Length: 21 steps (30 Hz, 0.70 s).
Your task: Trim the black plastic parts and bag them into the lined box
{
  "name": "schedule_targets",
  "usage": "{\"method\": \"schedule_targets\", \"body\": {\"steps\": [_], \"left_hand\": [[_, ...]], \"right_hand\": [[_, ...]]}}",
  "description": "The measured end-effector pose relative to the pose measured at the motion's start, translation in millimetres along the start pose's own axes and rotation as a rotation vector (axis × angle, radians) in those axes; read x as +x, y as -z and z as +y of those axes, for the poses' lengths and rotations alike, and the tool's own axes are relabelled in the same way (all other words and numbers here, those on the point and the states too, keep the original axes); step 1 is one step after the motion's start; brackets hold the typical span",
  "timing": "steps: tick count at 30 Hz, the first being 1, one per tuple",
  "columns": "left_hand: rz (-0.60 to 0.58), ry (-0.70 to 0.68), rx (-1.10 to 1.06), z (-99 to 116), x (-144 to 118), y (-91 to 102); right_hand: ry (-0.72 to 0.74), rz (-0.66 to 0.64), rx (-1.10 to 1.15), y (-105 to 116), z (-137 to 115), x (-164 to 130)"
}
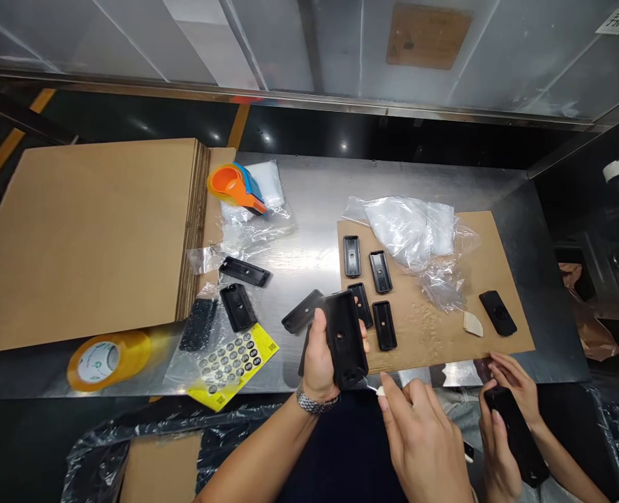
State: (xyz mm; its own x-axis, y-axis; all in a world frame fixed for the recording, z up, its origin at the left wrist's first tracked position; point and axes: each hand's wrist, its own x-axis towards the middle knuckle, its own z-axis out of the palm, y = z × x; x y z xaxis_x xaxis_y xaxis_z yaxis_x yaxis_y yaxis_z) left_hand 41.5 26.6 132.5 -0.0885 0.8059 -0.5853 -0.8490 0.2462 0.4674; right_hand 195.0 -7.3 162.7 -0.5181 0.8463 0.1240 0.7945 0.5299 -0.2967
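Closest to me, my right hand (425,436) is curled nearly shut, pinching a small white tool (375,388) whose tip sits at the lower edge of the black plastic cover (345,340). My left hand (321,363) is wrapped firmly around that cover, thumb on its left side, holding it upright just above the near edge of the steel table (309,209). At my right, a co-worker's hands (506,398) grip another black piece. Just beyond the cover I see a cardboard sheet (477,328) with four black covers (369,286) laid in a cluster, one more cover (497,312) near its right side beside a white scrap (472,323), and crumpled clear bags (414,237) further back. To the left lie a yellow sticker sheet (236,363), a tape roll (103,360), more loose covers (239,306), then a stack of flat cardboard (89,230) and an orange tape dispenser (236,185) farthest away.
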Motion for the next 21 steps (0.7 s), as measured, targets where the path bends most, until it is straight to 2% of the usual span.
{"method": "schedule_targets", "body": {"steps": [9, 15, 21], "left_hand": [[0.027, 0.027, 0.028, -0.7, 1.7, -1.6], [0.065, 0.183, -0.021, 2.6, 5.6, 0.1], [0.046, 0.200, -0.006, 5.9, 5.7, 0.4]], "right_hand": [[-0.050, -0.074, -0.070, 1.7, -0.4, 3.3], [-0.055, -0.093, -0.155, 2.4, -0.4, 6.5], [-0.070, -0.110, -0.064, 4.9, 2.5, 5.3]]}}
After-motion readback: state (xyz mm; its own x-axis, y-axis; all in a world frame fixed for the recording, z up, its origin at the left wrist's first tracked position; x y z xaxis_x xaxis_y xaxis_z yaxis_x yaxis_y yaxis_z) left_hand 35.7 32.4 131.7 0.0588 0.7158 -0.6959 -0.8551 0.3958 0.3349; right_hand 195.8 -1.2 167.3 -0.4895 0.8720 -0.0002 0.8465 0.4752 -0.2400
